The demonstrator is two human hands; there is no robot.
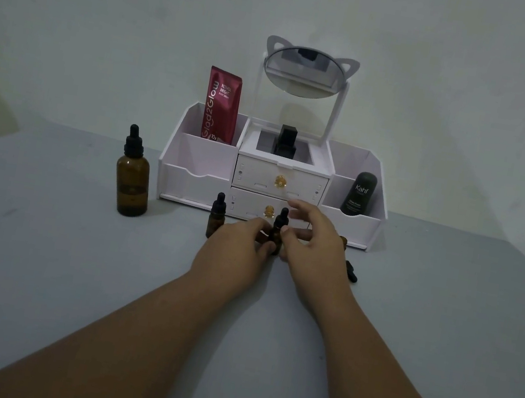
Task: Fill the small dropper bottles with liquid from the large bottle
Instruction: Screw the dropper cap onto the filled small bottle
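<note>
Left hand (239, 243) is pinching the amber glass body of a small dropper bottle (278, 232), which stands upright on the bench (51, 267), black rubber bulb pointing straight up. Right hand (313, 242) sits just beside it, fingers loosely curled and spread around the cap area, can't tell if it's actually gripping. Both forearms stretch straight forward, palms down. A second small bottle (217, 214) stands upright just left. The large bottle (133, 173), same amber glass with a dropper top, stands well off to the left. Behind everything sits a white organizer (190, 166) with drawers.
</note>
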